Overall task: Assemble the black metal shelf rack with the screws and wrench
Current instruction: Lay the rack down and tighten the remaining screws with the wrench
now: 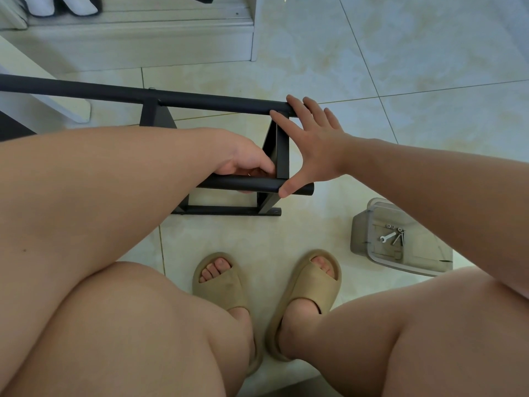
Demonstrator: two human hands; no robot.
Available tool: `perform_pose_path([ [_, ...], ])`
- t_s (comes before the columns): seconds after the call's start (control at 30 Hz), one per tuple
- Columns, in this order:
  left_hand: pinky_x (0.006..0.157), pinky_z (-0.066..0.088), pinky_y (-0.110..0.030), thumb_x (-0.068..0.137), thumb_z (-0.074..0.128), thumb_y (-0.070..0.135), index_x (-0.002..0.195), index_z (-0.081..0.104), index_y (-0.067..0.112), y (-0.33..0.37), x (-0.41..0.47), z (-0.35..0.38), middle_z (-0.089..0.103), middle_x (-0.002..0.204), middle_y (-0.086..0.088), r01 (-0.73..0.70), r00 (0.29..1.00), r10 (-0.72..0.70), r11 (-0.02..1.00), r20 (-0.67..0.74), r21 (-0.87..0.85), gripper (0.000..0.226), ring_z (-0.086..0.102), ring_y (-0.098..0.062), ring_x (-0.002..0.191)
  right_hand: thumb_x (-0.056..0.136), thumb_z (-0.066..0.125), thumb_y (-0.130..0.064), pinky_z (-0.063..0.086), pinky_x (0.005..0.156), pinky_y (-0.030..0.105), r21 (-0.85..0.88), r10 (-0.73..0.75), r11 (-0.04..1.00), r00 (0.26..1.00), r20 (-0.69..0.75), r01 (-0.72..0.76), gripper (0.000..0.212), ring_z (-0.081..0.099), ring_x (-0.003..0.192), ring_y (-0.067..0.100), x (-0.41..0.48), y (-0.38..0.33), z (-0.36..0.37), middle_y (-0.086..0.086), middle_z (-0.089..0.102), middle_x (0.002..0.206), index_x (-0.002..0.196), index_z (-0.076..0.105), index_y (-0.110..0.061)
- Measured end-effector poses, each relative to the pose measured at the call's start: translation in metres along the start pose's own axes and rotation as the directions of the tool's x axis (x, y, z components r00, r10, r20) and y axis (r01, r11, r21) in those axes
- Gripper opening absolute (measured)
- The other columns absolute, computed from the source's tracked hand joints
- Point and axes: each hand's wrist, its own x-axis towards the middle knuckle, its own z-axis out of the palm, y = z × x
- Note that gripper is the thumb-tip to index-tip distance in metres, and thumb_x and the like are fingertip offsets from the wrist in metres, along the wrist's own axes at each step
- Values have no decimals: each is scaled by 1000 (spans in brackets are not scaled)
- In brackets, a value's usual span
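Closest in, two feet in tan slippers [221, 286] rest on the pale tiled floor [386, 58]. To their right a clear plastic container [361, 228] holds a small silver wrench [387, 236] beside a few screws [398, 238].

Just beyond the feet, the black metal shelf rack [269, 206] stands on the floor: matte black round tubes joined by flat, angled uprights [282, 151]. The left hand [246, 163] has its fingers curled round the near tube [299, 189]. The right hand [313, 144] is spread wide with straight fingers. Its thumb presses that tube's end, and its fingertips rest on the end of the longer far tube [86, 88], which runs off to the left.

Farthest back is a white cabinet base [143, 44].
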Motion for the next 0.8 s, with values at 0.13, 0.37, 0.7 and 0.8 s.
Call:
perform_pose_path([
  [0.13, 63, 51, -27, 97, 57, 18, 88, 69, 13, 1, 0, 0, 70, 68, -1, -11, 1000, 10, 1000, 21, 14, 15, 62, -14, 61, 43, 60, -98, -5, 123, 59, 1, -1, 1000, 1000, 1, 1, 150, -22, 152, 34, 0, 0, 0, 4, -25, 165, 158, -16, -36],
  [0.37, 67, 50, -29, 94, 57, 18, 87, 70, 15, 0, -3, -3, 69, 71, 0, 5, 998, -1, 999, 70, -48, 15, 63, -13, 59, 43, 60, -99, -5, 123, 59, 3, -1, 1000, 1000, 3, 1, 151, -22, 152, 34, 1, 1, 1, 4, -26, 165, 158, -16, -36],
  [0.7, 63, 50, -27, 97, 56, 18, 94, 69, 15, 0, -1, -2, 70, 73, 0, 16, 999, -16, 1000, 41, -11, 14, 62, -14, 68, 41, 57, -99, -4, 123, 60, -4, 0, 1000, 1000, 6, 0, 151, -21, 152, 35, 0, 0, 0, 5, -25, 165, 158, -16, -36],
  [0.8, 69, 50, -30, 96, 54, 14, 100, 70, 15, 0, -2, -4, 70, 76, -1, 12, 996, -11, 1000, 84, -18, 16, 61, -16, 73, 39, 53, -101, -3, 123, 60, -10, -2, 1000, 1000, -1, 2, 152, -20, 152, 35, 0, 0, 0, 6, -24, 165, 158, -15, -35],
])
